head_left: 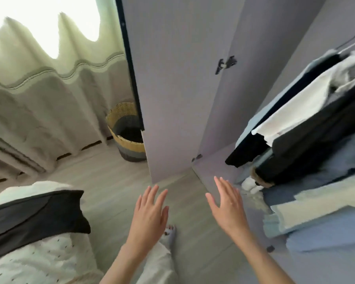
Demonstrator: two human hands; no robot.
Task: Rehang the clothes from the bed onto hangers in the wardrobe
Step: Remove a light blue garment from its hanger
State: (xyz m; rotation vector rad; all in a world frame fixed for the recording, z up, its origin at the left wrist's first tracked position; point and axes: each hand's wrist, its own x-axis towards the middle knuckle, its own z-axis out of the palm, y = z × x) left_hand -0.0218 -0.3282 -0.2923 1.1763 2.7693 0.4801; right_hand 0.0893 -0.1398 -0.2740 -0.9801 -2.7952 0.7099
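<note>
Both hands are out flat with straight fingers and hold nothing: the left hand (150,214) and the right hand (226,208), over a pale wood floor (111,181). A dark garment (35,218) lies on the bed (35,261) at 8 o'clock. Hung clothes (307,124) fill the wardrobe (279,58) at 3 o'clock. A woven basket (124,132) stands by the curtain (39,103) at 10 o'clock.

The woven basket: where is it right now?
The woven basket stands on the floor left of centre, between the curtain and the open wardrobe door.
</note>
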